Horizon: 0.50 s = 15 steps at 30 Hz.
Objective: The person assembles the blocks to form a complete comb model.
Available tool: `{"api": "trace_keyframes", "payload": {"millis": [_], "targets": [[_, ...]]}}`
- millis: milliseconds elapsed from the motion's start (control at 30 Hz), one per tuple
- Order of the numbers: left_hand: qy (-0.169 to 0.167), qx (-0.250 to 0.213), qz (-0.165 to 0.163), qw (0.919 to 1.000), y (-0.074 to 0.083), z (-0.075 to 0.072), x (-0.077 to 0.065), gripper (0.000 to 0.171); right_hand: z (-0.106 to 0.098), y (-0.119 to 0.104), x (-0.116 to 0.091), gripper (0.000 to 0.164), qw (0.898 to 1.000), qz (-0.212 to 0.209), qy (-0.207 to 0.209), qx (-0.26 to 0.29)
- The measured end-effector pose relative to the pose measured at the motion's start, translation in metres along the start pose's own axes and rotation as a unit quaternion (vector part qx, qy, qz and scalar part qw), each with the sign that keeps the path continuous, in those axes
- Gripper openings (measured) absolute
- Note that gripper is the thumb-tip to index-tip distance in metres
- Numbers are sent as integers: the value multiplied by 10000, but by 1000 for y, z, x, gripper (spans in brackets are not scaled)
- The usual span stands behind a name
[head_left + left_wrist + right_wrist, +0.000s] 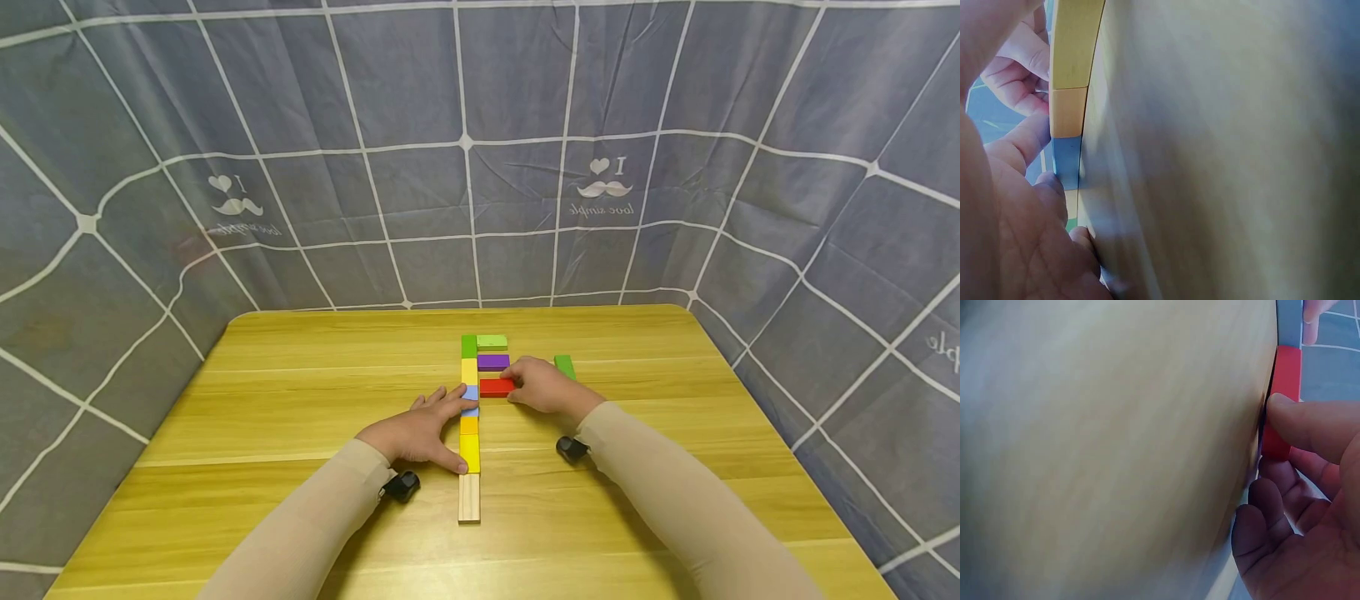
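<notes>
My right hand (pixel 546 388) pinches the right end of a red block (pixel 492 388) between thumb and fingers. The block's left end meets a straight column of blocks at a blue block (pixel 471 392). My left hand (pixel 417 430) lies left of that column, fingers spread: fingertips touch the blue part, and the thumb is at the lower end of a long yellow block (pixel 470 452). Between these sits an orange block (pixel 468 425). The right wrist view shows the thumb on the red block's (pixel 1286 375) side. Part of the blue area is hidden under the left fingers.
At the column's far end are a yellow (pixel 468 372) and a green block (pixel 468 346); a plain wooden block (pixel 469 500) ends it nearest me. Purple (pixel 492 362) and light green blocks (pixel 492 342) stick out rightward. Another green block (pixel 565 365) lies beyond my right hand.
</notes>
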State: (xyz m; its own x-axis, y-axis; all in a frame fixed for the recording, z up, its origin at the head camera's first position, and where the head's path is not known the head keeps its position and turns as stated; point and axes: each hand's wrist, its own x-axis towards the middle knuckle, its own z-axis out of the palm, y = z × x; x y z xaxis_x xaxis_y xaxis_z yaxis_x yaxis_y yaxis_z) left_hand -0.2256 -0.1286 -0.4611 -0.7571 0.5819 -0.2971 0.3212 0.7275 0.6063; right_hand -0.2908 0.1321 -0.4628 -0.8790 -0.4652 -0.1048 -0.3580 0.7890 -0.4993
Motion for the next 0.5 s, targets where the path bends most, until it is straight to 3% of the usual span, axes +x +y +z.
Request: {"api": "trace_keyframes", "payload": {"millis": [500], "targets": [[-19, -61, -9, 10000, 0, -1, 0, 106, 3, 0, 4, 34, 9999, 95, -10, 40]]}}
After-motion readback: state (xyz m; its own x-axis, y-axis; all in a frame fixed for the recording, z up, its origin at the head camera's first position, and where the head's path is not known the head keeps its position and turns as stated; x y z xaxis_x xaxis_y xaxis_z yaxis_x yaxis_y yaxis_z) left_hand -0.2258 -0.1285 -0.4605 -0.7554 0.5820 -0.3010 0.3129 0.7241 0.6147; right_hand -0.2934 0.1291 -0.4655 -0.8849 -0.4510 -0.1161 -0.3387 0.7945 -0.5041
